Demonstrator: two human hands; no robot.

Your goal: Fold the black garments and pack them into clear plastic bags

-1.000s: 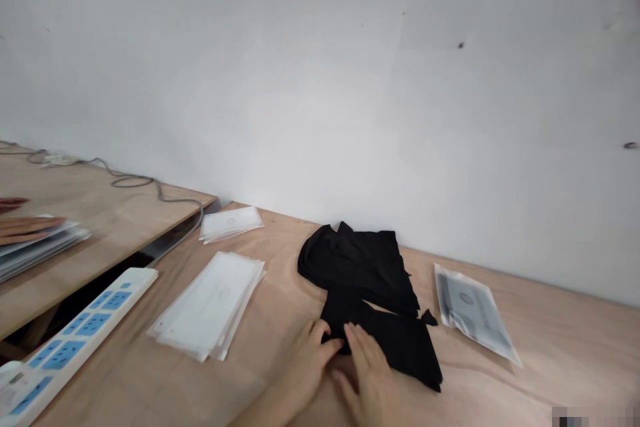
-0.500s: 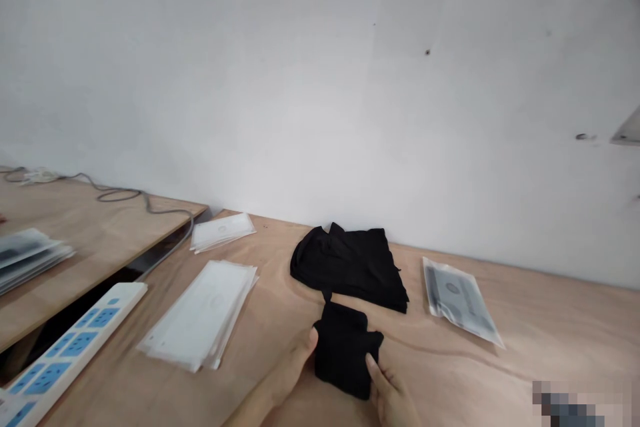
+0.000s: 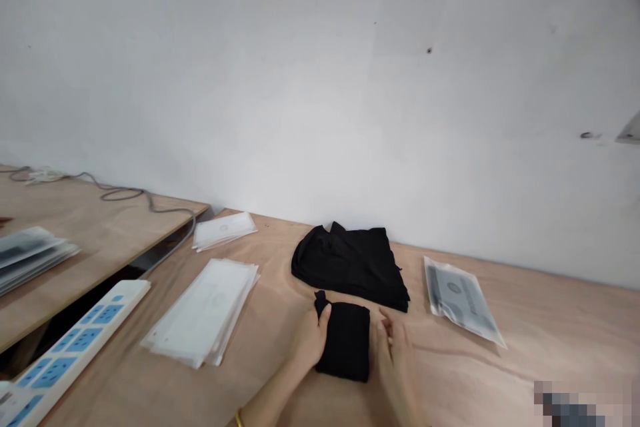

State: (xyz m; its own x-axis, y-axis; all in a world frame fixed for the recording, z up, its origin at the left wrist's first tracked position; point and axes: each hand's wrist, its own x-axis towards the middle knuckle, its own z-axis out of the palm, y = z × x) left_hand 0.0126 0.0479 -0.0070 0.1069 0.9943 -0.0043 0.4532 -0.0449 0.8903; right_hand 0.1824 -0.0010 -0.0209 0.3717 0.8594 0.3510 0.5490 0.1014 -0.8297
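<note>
A small folded black cloth [image 3: 345,345] lies on the wooden table [image 3: 550,360] in front of me. My left hand [image 3: 309,340] presses against its left edge, thumb up on the cloth. My right hand [image 3: 393,347] rests at its right edge with fingers stretched out along the side. Just behind lies a larger pile of black cloth [image 3: 353,265] near the wall.
A stack of clear plastic bags [image 3: 203,313] lies to the left, a smaller stack [image 3: 223,229] further back. One filled bag [image 3: 463,300] sits to the right. A white and blue power strip [image 3: 65,347] spans the gap to a second table [image 3: 75,240] with cables.
The black cloth went from a long spread piece to a compact folded rectangle. Both hands shifted from its near end to its two sides.
</note>
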